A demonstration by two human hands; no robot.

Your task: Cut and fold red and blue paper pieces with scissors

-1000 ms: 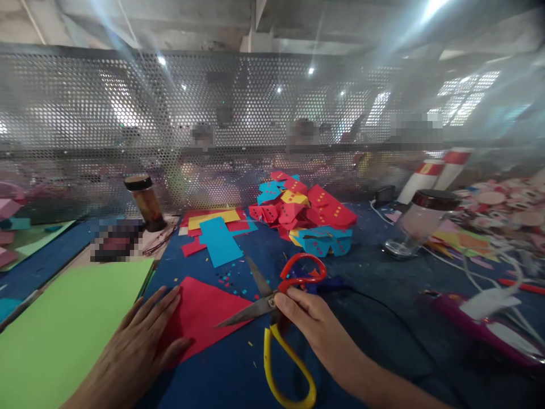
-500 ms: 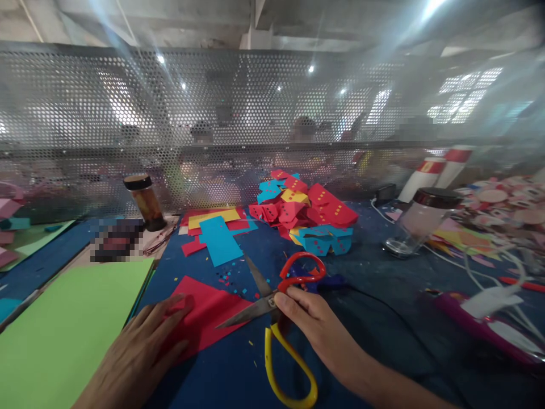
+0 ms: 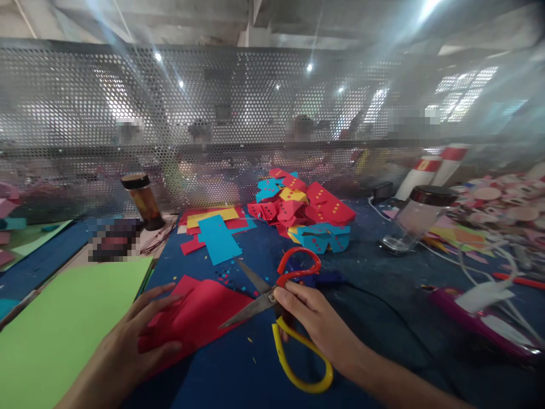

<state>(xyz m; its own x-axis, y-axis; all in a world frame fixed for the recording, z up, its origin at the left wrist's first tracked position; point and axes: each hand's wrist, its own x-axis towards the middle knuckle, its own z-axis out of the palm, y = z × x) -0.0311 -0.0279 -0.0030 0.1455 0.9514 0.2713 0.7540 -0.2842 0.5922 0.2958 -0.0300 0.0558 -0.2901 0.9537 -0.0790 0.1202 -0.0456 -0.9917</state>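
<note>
A red sheet of paper (image 3: pixel 204 309) lies on the blue table mat, its near left edge lifted. My left hand (image 3: pixel 128 346) grips that edge, thumb below and fingers above. Large scissors (image 3: pixel 272 298) with one red and one yellow handle lie to the right, blades spread and pointing left over the paper. My right hand (image 3: pixel 313 321) rests on the scissors at the pivot, fingers curled on the handles.
A green paper sheet (image 3: pixel 63 324) lies at the left. Cut red, blue and yellow pieces (image 3: pixel 304 213) are piled behind, with flat sheets (image 3: pixel 215 230) beside them. Two jars (image 3: pixel 142 199) (image 3: pixel 419 218) stand near a perforated metal screen (image 3: pixel 213 113). A purple tool and cables (image 3: pixel 481 318) lie at the right.
My left hand went from lying flat on the red paper to gripping and lifting its near edge. The scissors shifted slightly, the yellow handle swinging right.
</note>
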